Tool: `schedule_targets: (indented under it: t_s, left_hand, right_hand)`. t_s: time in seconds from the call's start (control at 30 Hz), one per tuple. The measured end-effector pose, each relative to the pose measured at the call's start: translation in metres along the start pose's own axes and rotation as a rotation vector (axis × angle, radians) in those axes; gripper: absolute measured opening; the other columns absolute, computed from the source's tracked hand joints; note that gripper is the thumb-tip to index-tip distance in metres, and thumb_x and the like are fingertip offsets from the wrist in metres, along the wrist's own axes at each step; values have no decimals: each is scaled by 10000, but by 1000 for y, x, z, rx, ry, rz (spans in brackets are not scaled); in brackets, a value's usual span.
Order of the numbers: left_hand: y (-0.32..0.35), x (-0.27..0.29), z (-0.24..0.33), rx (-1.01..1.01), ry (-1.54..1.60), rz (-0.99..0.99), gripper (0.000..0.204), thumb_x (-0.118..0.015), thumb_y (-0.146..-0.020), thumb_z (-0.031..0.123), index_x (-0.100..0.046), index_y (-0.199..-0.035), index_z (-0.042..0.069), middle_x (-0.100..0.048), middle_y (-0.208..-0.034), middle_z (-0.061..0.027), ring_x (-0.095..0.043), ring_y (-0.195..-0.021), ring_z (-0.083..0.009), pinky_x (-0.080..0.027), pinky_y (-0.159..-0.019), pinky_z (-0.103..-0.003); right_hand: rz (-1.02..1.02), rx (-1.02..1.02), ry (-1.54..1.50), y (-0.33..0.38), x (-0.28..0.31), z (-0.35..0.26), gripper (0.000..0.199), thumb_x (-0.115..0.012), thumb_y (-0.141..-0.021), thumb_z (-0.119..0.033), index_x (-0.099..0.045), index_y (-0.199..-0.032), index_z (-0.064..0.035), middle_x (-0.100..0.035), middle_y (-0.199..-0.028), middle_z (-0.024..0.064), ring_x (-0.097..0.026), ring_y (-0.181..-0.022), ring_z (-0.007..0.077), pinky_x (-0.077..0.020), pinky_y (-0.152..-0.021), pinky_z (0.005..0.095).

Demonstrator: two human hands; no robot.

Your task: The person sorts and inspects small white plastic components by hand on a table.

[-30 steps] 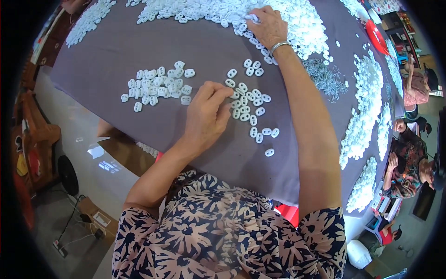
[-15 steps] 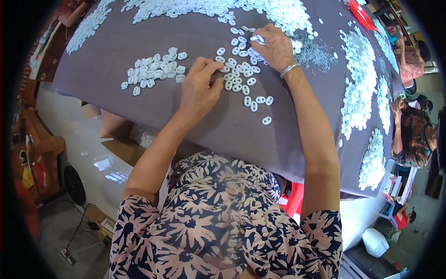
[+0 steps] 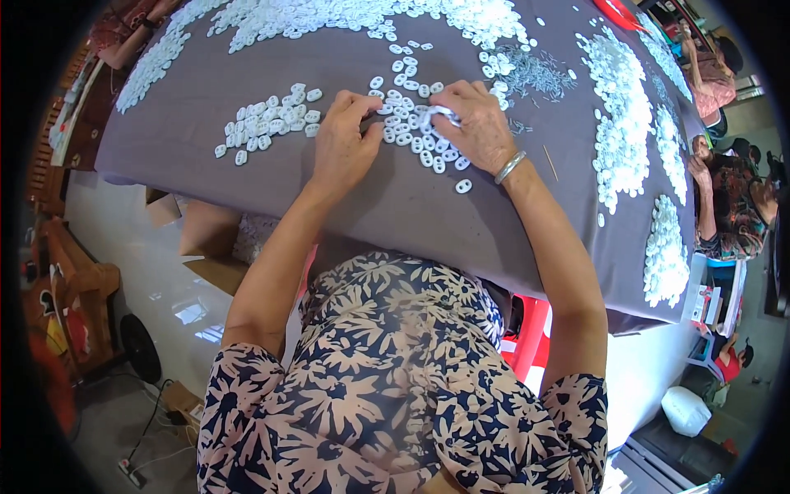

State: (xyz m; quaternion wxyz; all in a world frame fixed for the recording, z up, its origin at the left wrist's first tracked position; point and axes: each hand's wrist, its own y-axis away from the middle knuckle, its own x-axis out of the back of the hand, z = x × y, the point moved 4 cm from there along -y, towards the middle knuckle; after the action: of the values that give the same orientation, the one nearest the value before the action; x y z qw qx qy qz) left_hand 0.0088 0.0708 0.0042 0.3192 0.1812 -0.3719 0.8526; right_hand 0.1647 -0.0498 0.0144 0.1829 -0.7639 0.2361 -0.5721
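On the dark tablecloth, a loose cluster of small white oval plastic pieces with two holes each lies between my hands. At its left edge rests my left hand, thumb and index finger apart with nothing seen between them. The curled fingers of my right hand close on several white two-holed pieces at the cluster's right side. My palm hides part of them. Left of my left hand sits another group of white pieces, which look built up from more than one part.
Large heaps of white pieces cover the far side, and more lie at right. Small grey pins are scattered beyond my right hand, near a thin wooden stick. Other people sit along the right. A cardboard box stands below the table edge.
My right hand has come nearer and left, from the far pieces to the cluster, still holding white pieces. Pieces at the cluster's near right have been gathered closer. My left hand has barely shifted.
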Motion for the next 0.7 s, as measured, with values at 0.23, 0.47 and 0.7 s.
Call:
schedule_targets:
  t_s: [0.23,0.47,0.7]
  left_hand:
    - [-3,-3,1,-8,35,-11,222,-608,-741,-19,-609,-959,24,-561,-907,-92,-589,-814,-246,-479,-680,-340]
    - [0,-4,-6,43,28,-31,241,-610,-757,-15,-602,-992,33,-556,-934,-91,-588,-837,-247,-483,-686,-335]
    - [-2,-3,0,78,18,-46,234,-582,-763,-20,-597,-991,31,-554,-949,-95,-582,-848,-260,-475,-707,-340]
  right_hand:
    - [-33,25,36,7,-4,-23,297,-699,-757,-184,-628,-1026,-80,-595,-1021,66,-530,-923,254,-433,-806,365]
    - [-62,15,-68,6,0,-37,389,-694,-763,-253,-614,-1108,-92,-574,-1110,81,-518,-1009,256,-431,-855,360]
    - [178,-359,12,-11,48,96,280,-685,-776,-170,-655,-1046,-103,-654,-895,69,-635,-745,216,-518,-735,296]
